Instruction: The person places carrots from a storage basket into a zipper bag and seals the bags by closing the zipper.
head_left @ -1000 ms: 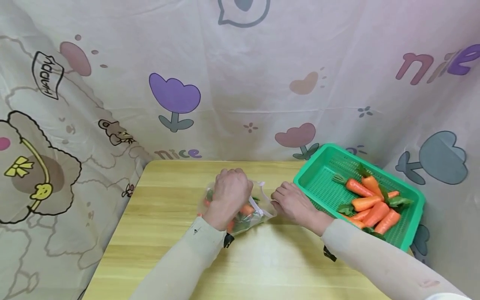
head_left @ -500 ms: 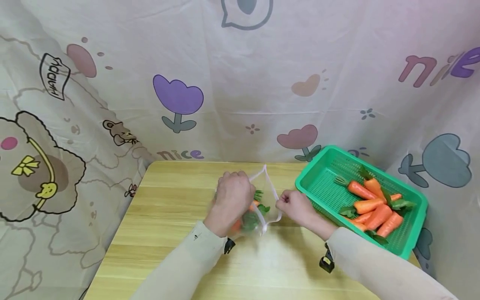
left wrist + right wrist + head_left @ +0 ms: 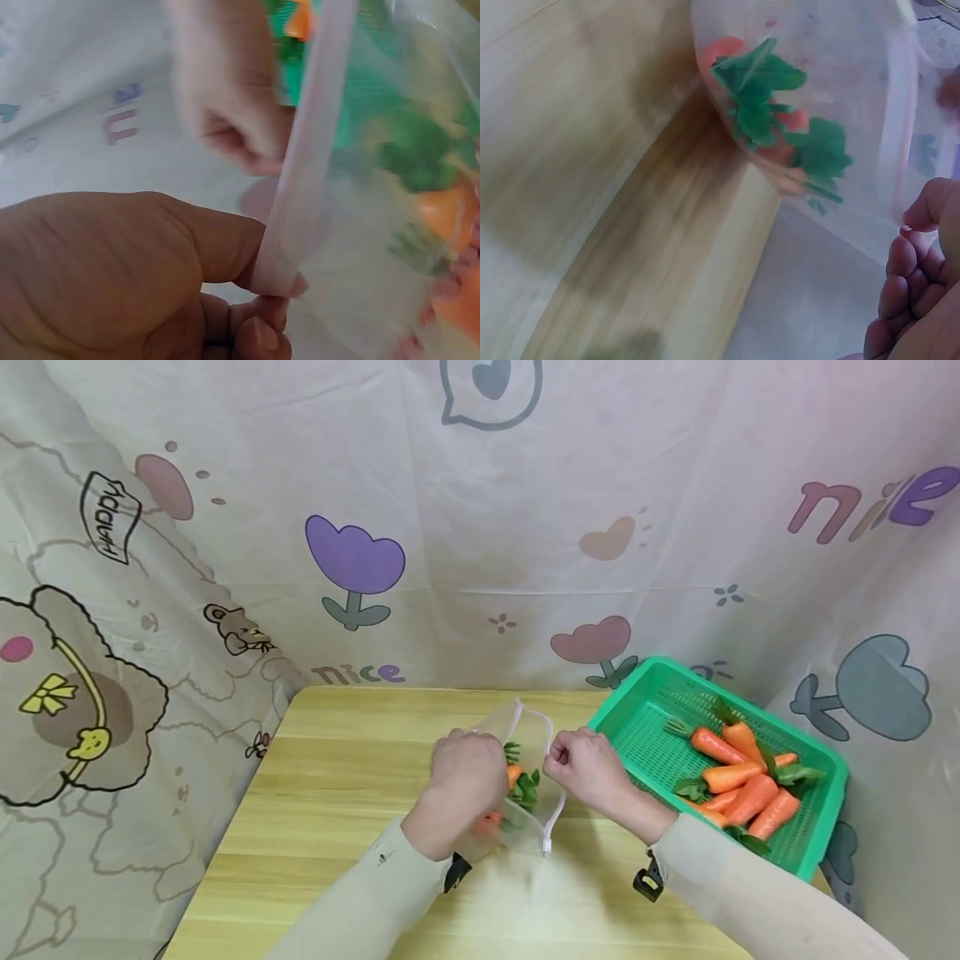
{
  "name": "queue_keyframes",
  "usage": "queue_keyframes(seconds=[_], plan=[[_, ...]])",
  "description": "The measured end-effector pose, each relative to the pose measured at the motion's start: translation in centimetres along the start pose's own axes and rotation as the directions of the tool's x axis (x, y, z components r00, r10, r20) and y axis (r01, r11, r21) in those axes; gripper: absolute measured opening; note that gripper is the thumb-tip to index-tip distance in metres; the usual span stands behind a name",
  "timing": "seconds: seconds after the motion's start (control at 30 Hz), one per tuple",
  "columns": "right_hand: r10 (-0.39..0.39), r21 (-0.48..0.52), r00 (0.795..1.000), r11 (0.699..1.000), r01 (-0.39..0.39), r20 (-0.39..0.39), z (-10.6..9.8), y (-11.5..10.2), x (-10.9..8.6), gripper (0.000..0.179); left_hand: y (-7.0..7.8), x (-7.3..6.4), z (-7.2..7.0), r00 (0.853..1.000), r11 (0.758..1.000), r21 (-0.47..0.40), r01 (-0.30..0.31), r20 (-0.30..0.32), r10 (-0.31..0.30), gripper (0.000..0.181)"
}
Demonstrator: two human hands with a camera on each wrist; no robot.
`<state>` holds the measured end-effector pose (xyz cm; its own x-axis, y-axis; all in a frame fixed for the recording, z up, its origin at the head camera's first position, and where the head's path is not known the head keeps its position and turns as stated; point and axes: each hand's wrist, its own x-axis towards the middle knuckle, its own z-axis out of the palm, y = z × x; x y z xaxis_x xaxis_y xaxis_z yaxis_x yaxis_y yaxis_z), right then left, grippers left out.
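Observation:
A clear zip bag (image 3: pixel 360 225) with a pale slider strip stands over the table with its mouth spread. Inside it lie several carrots (image 3: pixel 514 775) with green tops, partly covered by my left hand (image 3: pixel 467 781). That hand pinches the zip edge between thumb and fingers, as the left wrist view shows. Across the opening, my right hand (image 3: pixel 588 766) pinches the other edge of the mouth, its remaining fingers curled. The white slider (image 3: pixel 546 845) hangs at the near end of the strip.
A green plastic basket (image 3: pixel 637 714) holding several loose carrots (image 3: pixel 753 793) stands at the right, close beside my right hand. The wooden table (image 3: pixel 322 827) meets a printed cloth (image 3: pixel 480 552) along its back edge.
A second ago the bag lay lower, with its mouth flatter. The mouth has since spread wide between my hands, and the right hand's fingers have drawn together on its edge.

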<state>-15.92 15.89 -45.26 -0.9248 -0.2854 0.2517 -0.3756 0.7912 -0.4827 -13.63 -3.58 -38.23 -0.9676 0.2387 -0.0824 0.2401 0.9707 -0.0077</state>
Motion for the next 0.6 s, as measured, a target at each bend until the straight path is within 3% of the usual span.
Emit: queue_keyframes(seconds=[0.07, 0.17, 0.27, 0.4, 0.47, 0.6], plan=[[-0.009, -0.001, 1.000, 1.000, 0.009, -0.004, 0.2, 0.0, -0.1, 0.017, 0.0, -0.3, -0.6, 0.999, 0.999, -0.030, 0.010, -0.033, -0.011, 0.028], [-0.013, -0.003, 1.000, 1.000, 0.012, -0.011, 0.4, -0.1, -0.1, 0.018, 0.1, 0.0, -0.1, 0.986, 0.999, -0.043, -0.019, -0.166, 0.012, 0.032], [-0.018, -0.017, 1.000, 1.000, 0.017, -0.010, 0.7, 0.0, -0.4, 0.018, 0.2, 0.9, 1.7, 0.951, 0.997, 0.018, -0.078, -0.297, 0.080, 0.029], [-0.020, -0.035, 1.000, 0.999, 0.020, 0.004, 1.1, 0.3, -1.0, 0.019, 0.2, 1.7, 4.2, 0.889, 0.980, 0.141, -0.140, -0.418, 0.187, 0.025], [-0.023, -0.051, 1.000, 0.998, 0.023, 0.007, 1.4, 0.5, -1.3, 0.020, 0.1, 1.6, 4.9, 0.868, 0.975, 0.171, -0.144, -0.451, 0.207, 0.028], [-0.012, -0.092, 1.000, 0.996, 0.012, 0.001, 1.9, 1.0, -1.9, 0.022, -0.1, 1.3, 5.2, 0.828, 0.980, 0.152, -0.129, -0.527, 0.191, 0.031]])
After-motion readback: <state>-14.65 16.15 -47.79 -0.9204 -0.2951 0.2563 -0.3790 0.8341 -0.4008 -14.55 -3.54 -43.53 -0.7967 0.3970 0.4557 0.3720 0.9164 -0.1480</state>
